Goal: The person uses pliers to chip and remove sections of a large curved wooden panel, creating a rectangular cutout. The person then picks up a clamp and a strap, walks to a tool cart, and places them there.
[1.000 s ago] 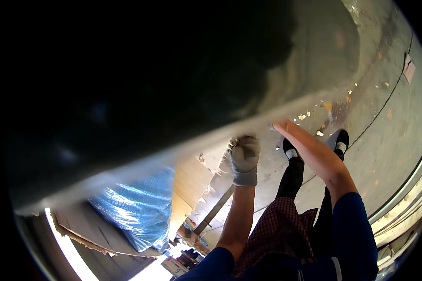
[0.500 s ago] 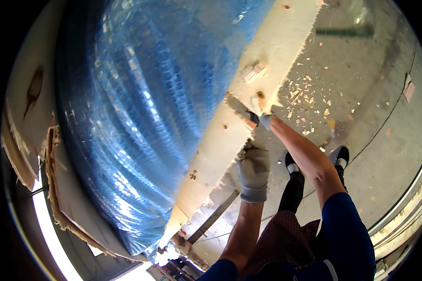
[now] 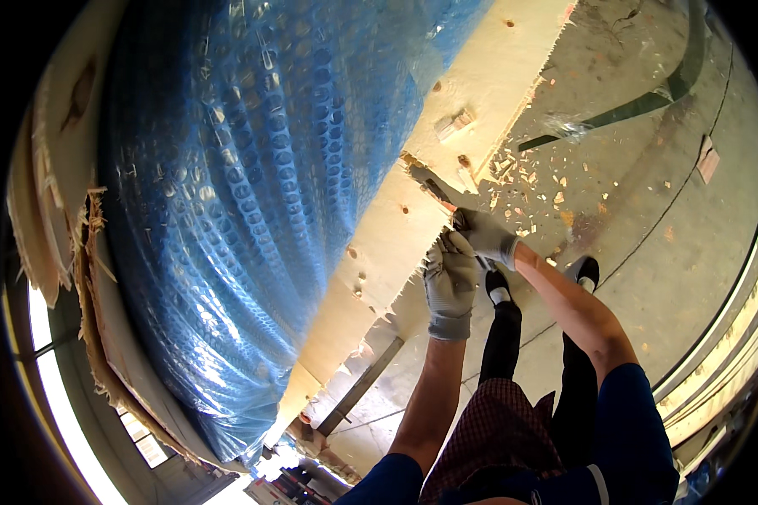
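Note:
A pale wooden board (image 3: 379, 227) with a splintered edge runs diagonally beside a large bundle in blue bubble wrap (image 3: 261, 194). A narrow dark gap cuts across the board. My right hand (image 3: 488, 236), in a grey glove, is closed at the gap's outer end. From it a dark tool with a reddish part (image 3: 438, 196) points along the gap; its exact kind is unclear. My left hand (image 3: 451, 286), also gloved, is just below, fingers curled up against the splintered edge. What they grip is hidden. A small wood block (image 3: 455, 124) sits on the board above the gap.
Wood chips (image 3: 556, 198) litter the concrete floor right of the board. A dark green strap (image 3: 632, 109) and a flat wood piece (image 3: 707, 160) lie farther right. A bar (image 3: 362, 383) is on the floor at lower left; broken panels (image 3: 93, 278) stand far left.
My right hand has drawn back out of the gap, down toward my left hand, uncovering the tool. My left hand has shifted slightly up. The whole view has shifted, showing more of the green strap.

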`<state>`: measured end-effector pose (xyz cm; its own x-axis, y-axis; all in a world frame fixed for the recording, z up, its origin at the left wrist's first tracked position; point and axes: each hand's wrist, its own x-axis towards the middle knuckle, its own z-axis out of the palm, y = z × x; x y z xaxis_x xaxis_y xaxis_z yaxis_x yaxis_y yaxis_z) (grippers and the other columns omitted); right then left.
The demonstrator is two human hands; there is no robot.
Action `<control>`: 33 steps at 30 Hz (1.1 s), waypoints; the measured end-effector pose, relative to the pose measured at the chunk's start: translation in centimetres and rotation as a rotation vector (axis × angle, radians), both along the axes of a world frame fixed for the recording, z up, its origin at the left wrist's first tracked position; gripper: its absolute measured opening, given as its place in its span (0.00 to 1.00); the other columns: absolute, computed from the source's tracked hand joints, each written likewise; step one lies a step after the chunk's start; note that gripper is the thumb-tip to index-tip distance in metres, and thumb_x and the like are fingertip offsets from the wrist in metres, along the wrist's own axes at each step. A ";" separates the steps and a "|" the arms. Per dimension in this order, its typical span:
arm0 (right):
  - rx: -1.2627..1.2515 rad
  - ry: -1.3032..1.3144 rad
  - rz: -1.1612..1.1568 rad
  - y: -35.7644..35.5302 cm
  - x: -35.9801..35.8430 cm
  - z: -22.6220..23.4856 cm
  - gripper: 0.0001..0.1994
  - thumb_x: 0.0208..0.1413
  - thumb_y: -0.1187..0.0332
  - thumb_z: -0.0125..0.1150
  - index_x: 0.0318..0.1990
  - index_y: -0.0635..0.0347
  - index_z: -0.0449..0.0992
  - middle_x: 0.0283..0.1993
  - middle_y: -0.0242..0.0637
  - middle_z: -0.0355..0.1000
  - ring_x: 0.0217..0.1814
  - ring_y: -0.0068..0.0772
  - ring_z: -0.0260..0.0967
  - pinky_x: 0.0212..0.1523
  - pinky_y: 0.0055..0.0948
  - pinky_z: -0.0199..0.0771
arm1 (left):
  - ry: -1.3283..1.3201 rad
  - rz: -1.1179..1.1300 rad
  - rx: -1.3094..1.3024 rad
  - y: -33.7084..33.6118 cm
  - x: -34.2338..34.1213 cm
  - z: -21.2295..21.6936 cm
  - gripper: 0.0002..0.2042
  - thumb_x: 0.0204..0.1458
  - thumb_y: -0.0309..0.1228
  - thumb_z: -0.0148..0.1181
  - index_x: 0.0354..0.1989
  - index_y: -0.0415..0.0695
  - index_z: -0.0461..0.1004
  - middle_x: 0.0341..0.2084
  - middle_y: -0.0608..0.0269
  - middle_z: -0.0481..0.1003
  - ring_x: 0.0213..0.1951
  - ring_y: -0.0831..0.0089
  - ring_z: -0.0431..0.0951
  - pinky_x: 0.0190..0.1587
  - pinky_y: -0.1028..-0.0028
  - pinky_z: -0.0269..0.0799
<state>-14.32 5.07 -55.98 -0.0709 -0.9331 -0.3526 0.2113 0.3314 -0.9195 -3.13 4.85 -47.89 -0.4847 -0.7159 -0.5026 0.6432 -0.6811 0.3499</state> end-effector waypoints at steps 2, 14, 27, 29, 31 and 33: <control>-0.050 0.155 -0.005 0.0 -1.7 1.3 0.17 0.50 0.69 0.56 0.48 0.64 0.67 0.38 0.47 0.72 0.41 0.37 0.70 0.43 0.31 0.68 | 0.020 0.011 0.081 -0.1 -0.8 0.9 0.12 0.57 0.35 0.54 0.46 0.45 0.71 0.37 0.72 0.73 0.39 0.84 0.70 0.24 0.94 0.63; 0.128 0.372 0.032 -0.2 -3.4 4.5 0.12 0.43 0.72 0.51 0.36 0.70 0.68 0.32 0.58 0.70 0.36 0.58 0.69 0.36 0.45 0.68 | -0.189 -0.125 0.011 -0.8 0.8 -3.9 0.11 0.57 0.39 0.53 0.44 0.48 0.71 0.33 0.67 0.73 0.27 0.87 0.68 0.22 0.90 0.63; 0.165 0.677 -0.178 -1.8 -1.7 3.0 0.15 0.48 0.61 0.55 0.37 0.64 0.73 0.30 0.54 0.73 0.35 0.57 0.71 0.36 0.42 0.73 | -0.070 0.024 0.057 -0.9 0.5 -3.9 0.11 0.57 0.39 0.53 0.44 0.48 0.71 0.35 0.74 0.72 0.35 0.82 0.70 0.30 0.88 0.66; -0.012 0.732 -0.291 -2.6 -2.3 0.7 0.15 0.50 0.59 0.53 0.38 0.62 0.74 0.31 0.52 0.73 0.35 0.54 0.71 0.36 0.42 0.72 | -0.095 -0.017 0.017 -0.3 0.5 -2.4 0.11 0.55 0.36 0.56 0.44 0.46 0.71 0.35 0.71 0.72 0.37 0.81 0.71 0.33 0.85 0.69; -0.246 0.728 -0.524 -4.3 -2.7 -2.8 0.15 0.54 0.57 0.51 0.39 0.58 0.75 0.33 0.49 0.73 0.34 0.49 0.72 0.36 0.42 0.71 | -0.129 -0.090 -0.064 -0.3 -1.1 -0.5 0.12 0.54 0.34 0.57 0.45 0.46 0.71 0.36 0.70 0.73 0.38 0.81 0.72 0.34 0.84 0.70; 0.045 0.400 -0.432 -4.6 -2.4 -2.9 0.13 0.56 0.60 0.49 0.42 0.56 0.73 0.29 0.40 0.72 0.28 0.38 0.70 0.31 0.35 0.71 | -0.153 -0.133 -0.146 0.0 -1.9 0.2 0.13 0.54 0.35 0.57 0.46 0.47 0.71 0.37 0.71 0.73 0.38 0.82 0.71 0.31 0.87 0.69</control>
